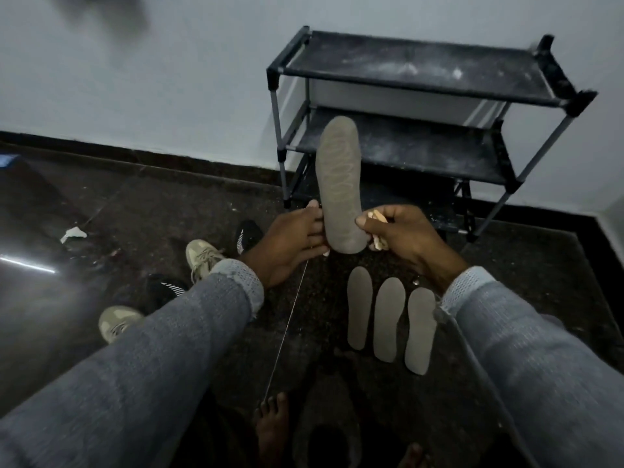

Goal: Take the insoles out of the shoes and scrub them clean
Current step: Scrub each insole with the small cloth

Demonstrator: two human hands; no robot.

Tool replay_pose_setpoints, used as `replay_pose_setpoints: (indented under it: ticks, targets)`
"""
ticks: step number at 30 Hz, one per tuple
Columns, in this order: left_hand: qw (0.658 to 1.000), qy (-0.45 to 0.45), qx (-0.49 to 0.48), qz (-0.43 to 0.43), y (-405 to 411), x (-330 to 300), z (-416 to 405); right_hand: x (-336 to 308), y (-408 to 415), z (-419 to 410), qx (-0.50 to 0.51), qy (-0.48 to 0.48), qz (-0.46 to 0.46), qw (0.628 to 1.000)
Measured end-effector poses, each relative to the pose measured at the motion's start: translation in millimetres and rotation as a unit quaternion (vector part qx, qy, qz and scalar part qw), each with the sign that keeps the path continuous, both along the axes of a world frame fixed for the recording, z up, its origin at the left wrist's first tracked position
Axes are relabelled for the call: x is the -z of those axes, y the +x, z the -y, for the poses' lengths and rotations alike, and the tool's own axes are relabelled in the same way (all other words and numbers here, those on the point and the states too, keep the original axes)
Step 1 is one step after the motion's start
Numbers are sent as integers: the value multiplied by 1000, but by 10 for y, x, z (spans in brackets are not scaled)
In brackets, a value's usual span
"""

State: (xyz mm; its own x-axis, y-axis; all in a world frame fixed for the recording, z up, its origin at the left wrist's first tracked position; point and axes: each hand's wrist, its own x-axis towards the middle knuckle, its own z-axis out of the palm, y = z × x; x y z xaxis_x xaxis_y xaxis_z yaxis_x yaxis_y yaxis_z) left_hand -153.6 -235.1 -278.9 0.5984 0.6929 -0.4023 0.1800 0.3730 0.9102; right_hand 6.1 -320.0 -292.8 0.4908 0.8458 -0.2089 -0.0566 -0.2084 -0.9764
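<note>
— Four insoles are out, by my count: three grey insoles point(388, 317) lie side by side on the dark floor point(202, 204), well apart from the shoes, probably so each can be taken in turn.

— And the fourth?

— The held insole point(341, 187) stands upright between both hands, toe end up, likely so its whole face is in reach for scrubbing.

— How do the hands sit?

— The left hand point(290, 241) grips the heel end's edge, fingers curled round it. The right hand point(401, 238) is closed on a pale scrubbing pad point(377, 218), with its thumb touching the insole's other edge.

— The shoes?

— Beige sneakers point(202, 256) and black sneakers point(248, 234) sit to the left; a dusty shoe rack point(422, 106) stands against the wall.
</note>
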Motion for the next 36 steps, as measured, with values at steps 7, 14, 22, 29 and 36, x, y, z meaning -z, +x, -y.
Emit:
replay_pose_setpoints:
  ticks: [7, 14, 22, 29, 36]
  targets:
    - [981, -121, -75, 132, 196, -129, 197, -130, -173, 143, 24, 19, 6, 1000]
    - [959, -172, -71, 213, 317, -166, -24, -381, -246, 58, 14, 51, 31, 998]
    - [948, -181, -44, 257, 298, -241, -76, -479, -392, 62, 21, 39, 133, 990]
    - [938, -183, -65, 286, 261, -308, -12, -573, -412, 124, 38, 81, 165, 982]
    - [936, -205, -59, 280, 277, -354, 20, -516, -471, 130, 29, 121, 339, 932]
